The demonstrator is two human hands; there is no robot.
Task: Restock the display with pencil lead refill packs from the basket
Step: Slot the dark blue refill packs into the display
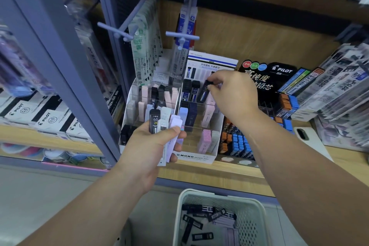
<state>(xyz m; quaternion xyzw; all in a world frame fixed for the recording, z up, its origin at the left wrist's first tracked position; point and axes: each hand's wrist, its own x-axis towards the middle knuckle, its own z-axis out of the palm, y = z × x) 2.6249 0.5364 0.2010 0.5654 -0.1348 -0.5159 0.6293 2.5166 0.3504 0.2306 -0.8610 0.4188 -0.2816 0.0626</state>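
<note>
A pale wooden shelf (223, 173) with a blue-grey front edge is seen from above, backed by wooden panelling. On it a white cardboard display (196, 157) marked MONO graph is set, divided by clear partitions into stepped rows of pink, lilac, white and black lead refill packs.

The left hand (147, 152) is held in front of the display's left half. A fanned bundle of refill packs (155, 124), one black and the rest white and lilac, is gripped between its curled fingers and thumb.

The right hand (233, 94) is reached over the display's back right row. A dark refill pack (202, 94) is pinched at its top end between thumb and fingertips, tilted, with its lower end among the packs standing there.

Just beside the display on the right a black Pilot stand (279, 74) with orange and blue packs is placed, and a white phone (307, 136) is laid flat on the shelf beyond it.

Packets are hung on pale hooks (182, 36) above the display.

A blue-grey upright (60, 66) is seen to the left, with white Pilot boxes (50, 120) behind it.

Below the shelf edge a pale perforated basket (255, 223) is seen, with more dark and lilac packs (194, 223) lying loose inside. A grey floor (40, 195) is visible beneath.
</note>
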